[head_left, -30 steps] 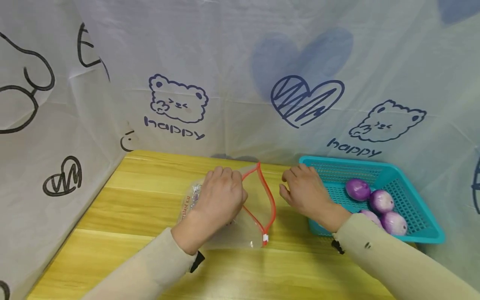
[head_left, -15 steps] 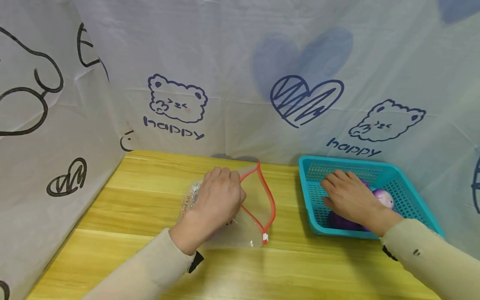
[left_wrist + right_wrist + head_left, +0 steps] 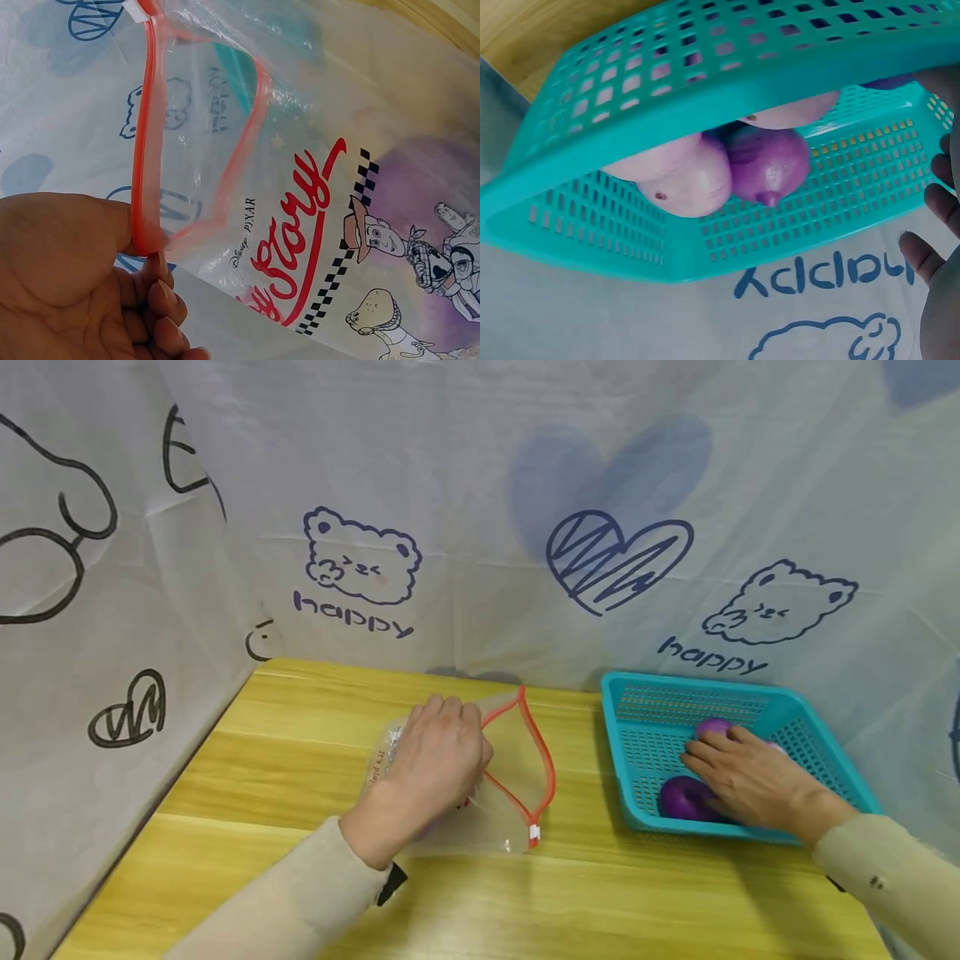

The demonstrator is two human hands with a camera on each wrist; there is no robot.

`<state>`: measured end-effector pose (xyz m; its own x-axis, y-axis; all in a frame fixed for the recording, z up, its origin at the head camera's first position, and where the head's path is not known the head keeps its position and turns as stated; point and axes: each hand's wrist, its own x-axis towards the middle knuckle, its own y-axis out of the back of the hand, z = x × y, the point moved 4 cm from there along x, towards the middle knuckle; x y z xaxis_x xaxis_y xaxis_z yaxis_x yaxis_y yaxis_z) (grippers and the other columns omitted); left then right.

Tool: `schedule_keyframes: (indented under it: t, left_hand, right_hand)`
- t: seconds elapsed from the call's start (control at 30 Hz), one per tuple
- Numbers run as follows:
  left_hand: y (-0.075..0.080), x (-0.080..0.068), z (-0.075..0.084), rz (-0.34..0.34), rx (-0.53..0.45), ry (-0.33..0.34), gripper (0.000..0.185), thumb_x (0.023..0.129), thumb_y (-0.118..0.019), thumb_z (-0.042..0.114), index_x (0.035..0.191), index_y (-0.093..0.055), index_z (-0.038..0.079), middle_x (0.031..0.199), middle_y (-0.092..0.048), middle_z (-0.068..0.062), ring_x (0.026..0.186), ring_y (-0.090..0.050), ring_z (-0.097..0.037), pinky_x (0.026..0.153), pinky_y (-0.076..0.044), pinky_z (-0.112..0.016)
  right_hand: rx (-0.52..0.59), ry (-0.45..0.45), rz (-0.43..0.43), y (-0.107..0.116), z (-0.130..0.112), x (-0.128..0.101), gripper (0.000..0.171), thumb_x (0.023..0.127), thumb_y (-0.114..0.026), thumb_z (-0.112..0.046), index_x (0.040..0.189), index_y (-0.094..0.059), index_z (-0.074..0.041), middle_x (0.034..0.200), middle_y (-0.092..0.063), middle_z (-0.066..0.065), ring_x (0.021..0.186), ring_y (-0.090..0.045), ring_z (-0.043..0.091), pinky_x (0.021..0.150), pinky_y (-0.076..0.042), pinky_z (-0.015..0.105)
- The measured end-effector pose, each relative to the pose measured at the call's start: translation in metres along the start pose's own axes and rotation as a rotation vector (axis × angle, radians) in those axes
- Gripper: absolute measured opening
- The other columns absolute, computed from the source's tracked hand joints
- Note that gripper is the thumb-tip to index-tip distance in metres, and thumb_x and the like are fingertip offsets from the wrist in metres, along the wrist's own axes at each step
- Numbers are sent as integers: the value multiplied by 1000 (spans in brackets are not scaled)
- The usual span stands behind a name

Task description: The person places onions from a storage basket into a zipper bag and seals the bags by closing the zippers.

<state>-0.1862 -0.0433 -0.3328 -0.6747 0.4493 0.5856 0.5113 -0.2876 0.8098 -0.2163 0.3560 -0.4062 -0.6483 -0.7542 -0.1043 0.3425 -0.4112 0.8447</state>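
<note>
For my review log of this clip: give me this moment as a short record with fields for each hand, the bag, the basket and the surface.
left hand: pinches the red zip rim of the zip bag, holding its mouth open
right hand: inside the basket, resting over the purple onions; grip not clear
zip bag: clear, printed with cartoon figures, lying on the table, mouth facing the basket
basket: teal plastic mesh, right of the bag, several purple onions inside
table: yellow wood
</note>
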Motion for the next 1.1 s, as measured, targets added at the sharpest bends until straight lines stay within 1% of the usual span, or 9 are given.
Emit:
schedule_keyframes:
  t: [0.1, 0.17, 0.33, 0.47, 0.6, 0.67, 0.77, 0.97, 1.1]
  left_hand:
    - [0, -1, 0, 2, 0, -10, 25, 87, -66, 7, 71, -48, 10, 66, -34, 0, 63, -38, -21, 56, -32, -32]
    - [0, -1, -1, 5, 4, -14, 25, 86, -66, 7, 70, -47, 10, 66, -34, 0, 63, -38, -20, 56, -32, -32]
    - [2, -2, 0, 13, -1, -11, 25, 87, -66, 7, 70, -47, 9, 66, -32, 1, 63, -39, -21, 56, -33, -32]
    - [3, -3, -1, 20, -4, -10, 25, 86, -66, 7, 70, -47, 10, 66, -31, 1, 63, -40, -21, 57, -33, -32]
    - [3, -3, 0, 13, -8, -12, 25, 85, -66, 6, 70, -47, 10, 67, -30, 2, 63, -40, -21, 57, -33, -32]
    - [2, -4, 1, 5, -10, -12, 25, 85, -66, 6, 70, -46, 10, 67, -30, 2, 64, -39, -20, 57, -32, -32]
    - [3, -4, 2, 1, -6, -9, 25, 85, -65, 6, 70, -46, 10, 67, -30, 1, 63, -39, -21, 57, -31, -31]
    - [2, -5, 2, -22, -10, -3, 26, 86, -65, 6, 70, -45, 11, 67, -30, 1, 64, -38, -20, 58, -30, -30]
    - [1, -5, 2, -37, -14, 0, 26, 87, -65, 7, 70, -46, 11, 68, -29, 2, 64, -38, -20, 58, -30, -30]
  right_hand:
    - [30, 7, -9, -5, 0, 0, 70, 86, -80, -53, 139, -65, -10, 140, -65, 11, 129, -60, 35, 105, -50, 59]
    - [44, 12, 8, -8, -1, 2, 74, 84, -81, -57, 138, -65, -9, 139, -65, 12, 129, -59, 35, 105, -50, 59]
    - [52, 7, 80, -14, -2, 9, 75, 81, -83, -56, 134, -66, -6, 132, -66, 14, 122, -60, 36, 101, -51, 58]
    - [53, -26, 142, -22, -2, 18, 71, 81, -85, -52, 129, -66, -4, 124, -67, 15, 114, -60, 37, 97, -52, 56]
    - [69, -107, 164, -30, 2, 26, 68, 80, -85, -52, 121, -65, -2, 116, -65, 16, 107, -60, 37, 89, -52, 55]
    - [80, -162, 148, -35, 5, 28, 69, 79, -85, -54, 118, -65, -2, 113, -65, 18, 105, -60, 37, 85, -52, 55]
    - [110, -242, 92, -41, 10, 27, 72, 78, -84, -56, 118, -64, 0, 114, -65, 19, 106, -61, 39, 85, -50, 57]
    - [191, -353, -45, -51, 21, 23, 78, 87, -75, -60, 128, -61, 5, 126, -62, 25, 118, -57, 44, 96, -45, 65]
    - [261, -417, -94, -53, 29, 22, 81, 91, -69, -63, 130, -59, 6, 135, -59, 28, 125, -52, 47, 101, -41, 68]
